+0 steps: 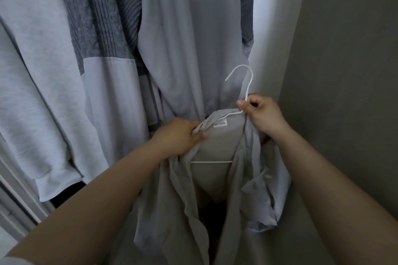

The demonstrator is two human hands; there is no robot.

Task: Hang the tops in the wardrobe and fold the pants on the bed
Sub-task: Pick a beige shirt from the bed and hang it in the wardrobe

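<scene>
A light grey top (217, 142) with a white label at the collar hangs open-fronted on a white wire hanger (247, 84). My right hand (261, 114) pinches the hanger's neck just below the hook, at the right of the collar. My left hand (181, 135) grips the top's left shoulder, where the cloth lies over the hanger's arm. The hanger's lower bar shows inside the top. The hook points up and left, free of any rail; no rail is in view.
Several grey garments hang in the wardrobe: a pale sweatshirt (36, 84) at left, a ribbed knit piece (101, 19) beside it, a long pale top (193, 34) straight ahead. A dark wardrobe wall (349, 71) closes the right side. A white frame edge (19, 198) runs at lower left.
</scene>
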